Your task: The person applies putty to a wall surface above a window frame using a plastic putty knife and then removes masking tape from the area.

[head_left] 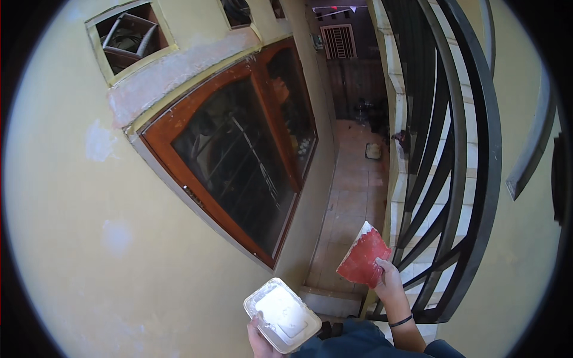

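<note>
My left hand [260,337] grips the edge of a rectangular plastic tub [280,313] with white paste in it, low in the middle of the view. My right hand [388,280] is closed on a flat red scraper [361,256], its thumb on the face and white paste along the upper edge. The tub and scraper are apart.
A cream wall [65,221] with white patches holds a wooden-framed window [262,95] and small openings [131,42]. Black railing [489,155] and white steps [468,143] run along the right. Below lies a narrow tiled passage [352,191] with a barred window [338,42] beyond.
</note>
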`<state>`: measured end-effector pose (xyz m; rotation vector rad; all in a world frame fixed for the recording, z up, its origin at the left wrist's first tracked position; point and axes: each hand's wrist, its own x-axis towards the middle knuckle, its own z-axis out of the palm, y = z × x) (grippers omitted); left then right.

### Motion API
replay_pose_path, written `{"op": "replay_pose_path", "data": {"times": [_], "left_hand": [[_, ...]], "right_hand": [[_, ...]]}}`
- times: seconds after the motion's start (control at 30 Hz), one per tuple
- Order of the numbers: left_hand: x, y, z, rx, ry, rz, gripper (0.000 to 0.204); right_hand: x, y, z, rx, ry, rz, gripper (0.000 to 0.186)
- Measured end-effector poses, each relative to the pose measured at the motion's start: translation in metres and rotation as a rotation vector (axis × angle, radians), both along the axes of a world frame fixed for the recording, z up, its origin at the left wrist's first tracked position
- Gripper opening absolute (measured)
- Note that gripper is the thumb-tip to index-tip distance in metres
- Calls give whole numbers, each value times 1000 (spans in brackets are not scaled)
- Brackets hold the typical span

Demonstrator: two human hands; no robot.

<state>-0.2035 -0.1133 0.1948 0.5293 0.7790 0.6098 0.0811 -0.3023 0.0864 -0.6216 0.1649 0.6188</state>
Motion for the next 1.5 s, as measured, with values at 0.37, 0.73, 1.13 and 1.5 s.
{"op": "replay_pose_path", "data": {"times": [0.37, 0.73, 1.13, 1.5], "left_hand": [[6, -16, -34, 138, 25, 3, 71], [32, 63, -35, 82, -71, -1, 61], [31, 192, -53, 191, -247, -363, 70], [7, 229, -66, 96, -111, -356, 69]], "right_hand": [[-45, 8, -12, -71, 4, -10, 33], [-48, 10, -4, -169, 36, -265, 38], [-45, 107, 5, -182, -33, -410, 43], [-52, 186, 35, -182, -68, -356, 35]]}}
